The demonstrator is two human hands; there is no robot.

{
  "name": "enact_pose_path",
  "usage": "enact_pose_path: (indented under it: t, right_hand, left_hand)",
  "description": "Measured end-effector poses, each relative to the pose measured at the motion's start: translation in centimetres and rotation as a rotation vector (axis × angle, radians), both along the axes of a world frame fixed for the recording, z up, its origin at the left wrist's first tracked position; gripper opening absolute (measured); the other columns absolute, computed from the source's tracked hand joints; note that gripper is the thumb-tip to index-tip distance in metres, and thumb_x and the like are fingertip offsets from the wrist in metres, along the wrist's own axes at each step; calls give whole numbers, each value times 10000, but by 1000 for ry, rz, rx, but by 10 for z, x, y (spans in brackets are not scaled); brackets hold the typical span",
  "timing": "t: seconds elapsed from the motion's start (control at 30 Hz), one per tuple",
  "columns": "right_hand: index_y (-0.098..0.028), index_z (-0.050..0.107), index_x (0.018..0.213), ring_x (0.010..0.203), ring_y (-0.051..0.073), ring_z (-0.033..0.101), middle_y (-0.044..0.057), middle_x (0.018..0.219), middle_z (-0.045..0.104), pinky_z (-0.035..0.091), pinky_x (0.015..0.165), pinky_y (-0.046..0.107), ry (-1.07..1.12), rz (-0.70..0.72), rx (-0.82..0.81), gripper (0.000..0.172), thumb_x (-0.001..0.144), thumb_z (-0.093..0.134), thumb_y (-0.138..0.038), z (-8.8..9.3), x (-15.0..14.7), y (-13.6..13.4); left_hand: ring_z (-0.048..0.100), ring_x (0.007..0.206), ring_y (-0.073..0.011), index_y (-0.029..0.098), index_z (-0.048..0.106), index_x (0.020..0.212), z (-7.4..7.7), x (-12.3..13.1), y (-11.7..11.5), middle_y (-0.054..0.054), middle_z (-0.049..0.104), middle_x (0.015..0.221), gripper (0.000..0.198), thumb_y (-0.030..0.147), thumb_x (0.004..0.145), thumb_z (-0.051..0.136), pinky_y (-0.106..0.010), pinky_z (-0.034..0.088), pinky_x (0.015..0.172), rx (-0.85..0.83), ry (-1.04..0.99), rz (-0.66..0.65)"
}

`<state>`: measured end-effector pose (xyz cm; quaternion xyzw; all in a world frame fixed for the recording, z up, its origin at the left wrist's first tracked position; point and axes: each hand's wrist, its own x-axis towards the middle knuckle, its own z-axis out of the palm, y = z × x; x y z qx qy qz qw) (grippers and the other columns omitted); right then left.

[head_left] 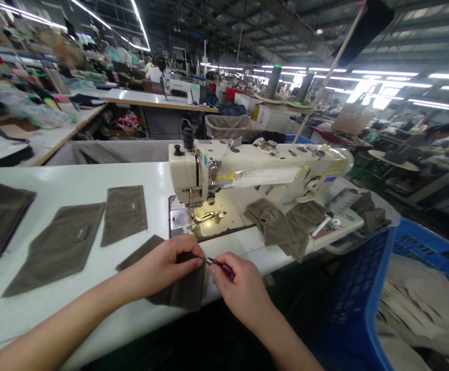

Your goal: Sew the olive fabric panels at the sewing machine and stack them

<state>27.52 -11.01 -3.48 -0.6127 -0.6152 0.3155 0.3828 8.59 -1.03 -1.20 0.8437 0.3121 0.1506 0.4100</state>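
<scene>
My left hand (174,265) is closed on an olive-brown fabric piece (186,289), pinching its edge between thumb and fingers. Part of the piece hangs over the front edge of the table. In my right hand (240,283) is a small pointed tool with a dark purple handle (227,270); its exact kind is unclear. The metal tip meets the fabric edge beside my left thumb. Just beyond my hands stands a cream sewing machine (255,165), its needle area over a shiny metal plate (212,221).
Flat brown pieces with small labels, such as this fabric panel (124,214), lie on the white table (66,180) at left. More folded brown pieces (273,221) sit right of the needle. A blue plastic basket (382,293) holding beige cloth stands at right.
</scene>
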Motion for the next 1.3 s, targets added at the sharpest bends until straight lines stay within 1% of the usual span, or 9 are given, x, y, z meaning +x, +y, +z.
enact_pose_path:
  t: [0.27,0.4,0.57,0.73,0.83,1.0,1.07,1.2,1.3]
  right_hand:
    - [-229,506,777,601,135,516,-43,648,533,409,567,239,412,-108,49,266,947,551,-429,-10,-3,1]
    - [-208,588,822,641,129,510,-24,756,552,394,554,231,329,-121,132,176,850,682,-354,-5,-3,5]
    - [-210,569,754,736,153,558,-4,784,572,424,664,262,131,-58,198,153,898,594,-259,-7,-10,7]
    - [-223,529,800,683,151,537,-22,744,539,449,640,259,154,-185,155,162,915,550,-335,-17,8,8]
    - [-220,542,810,646,154,548,-26,713,546,463,602,258,213,-215,91,203,905,562,-398,-22,20,5]
    - [-219,548,837,629,154,605,-12,737,608,501,590,248,244,-152,50,114,854,602,-318,-35,11,-6]
    - [-217,574,889,674,152,630,1,793,638,506,617,239,182,-62,121,31,862,571,-231,-38,4,-12]
    - [-217,617,941,770,157,636,22,866,651,494,698,250,-17,190,348,171,876,507,-104,-38,-1,-19]
    - [-213,614,1023,807,166,645,43,923,662,499,719,257,-73,260,383,228,880,500,-76,-37,2,-18]
  left_hand:
    - [618,810,-176,204,691,847,3,-1,1,-15,661,852,216,344,915,542,-290,474,744,-4,28,13]
    - [629,820,-171,213,689,857,-1,1,-2,-13,671,855,202,338,926,546,-279,476,756,33,-1,-5]
    - [638,818,-177,218,700,831,-5,5,-6,-29,684,857,227,361,925,551,-274,471,743,93,3,-5]
    - [633,800,-220,231,699,763,7,-26,21,-23,699,811,163,391,789,675,-302,446,717,112,311,134]
    - [635,763,-221,226,681,753,14,-51,41,-12,689,755,252,475,780,651,-303,457,695,-72,299,206]
    - [689,874,-238,220,713,907,16,-59,51,-36,770,907,431,620,754,668,-335,517,796,-375,35,404]
    - [701,894,-255,222,737,946,14,-52,55,-50,791,949,463,630,740,659,-348,529,799,-333,49,442]
    - [683,791,-238,212,735,804,6,-33,71,-34,774,797,383,571,709,643,-324,514,727,-102,143,435]
    - [639,703,-209,219,695,690,0,-19,81,-8,714,677,285,501,691,648,-298,468,655,3,178,437]
